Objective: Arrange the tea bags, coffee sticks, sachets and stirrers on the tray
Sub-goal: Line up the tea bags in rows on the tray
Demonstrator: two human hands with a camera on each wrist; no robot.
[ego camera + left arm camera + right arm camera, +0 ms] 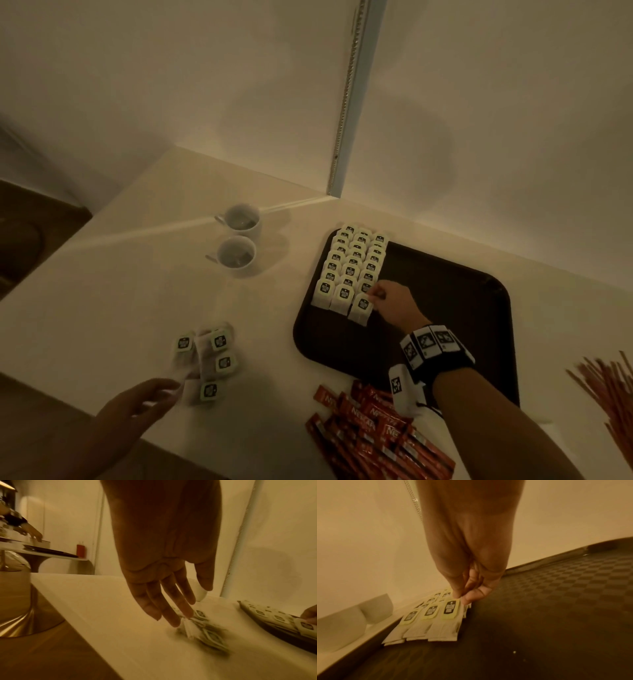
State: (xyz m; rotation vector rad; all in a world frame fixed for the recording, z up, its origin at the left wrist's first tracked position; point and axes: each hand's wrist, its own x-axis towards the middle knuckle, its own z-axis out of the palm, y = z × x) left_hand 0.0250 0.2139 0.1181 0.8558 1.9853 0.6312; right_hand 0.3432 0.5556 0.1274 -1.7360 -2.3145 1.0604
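Item: white paper tea bag with a pale green, black-printed tag (450,609), nearest in the right-hand column of three overlapping columns of matching tea bags (352,267) lying at the left end of the dark brown textured plastic tray (472,301).

Right hand (394,303): thumb and forefinger are pinching the top right corner of that tag, remaining fingers curling in behind; the pouch is lying flat on the tray just below the fingertips (467,599).

Left hand (164,566): fingers are extending straight and slightly spread, the tips touching the near edge of a loose heap of the same tea bags (209,359) on the cream tabletop (102,291); nothing is being gripped.

Handling, as judged: very light, limp and thin; the paper looks likely to crease or tear; the stiffer card tag looks the best hold. A gentle pinch is suiting it, since neighbours are likely to shift with any nudge.

Waiting off the tray: red coffee sticks (376,431) and thin reddish stirrers (609,394), near the right wrist.
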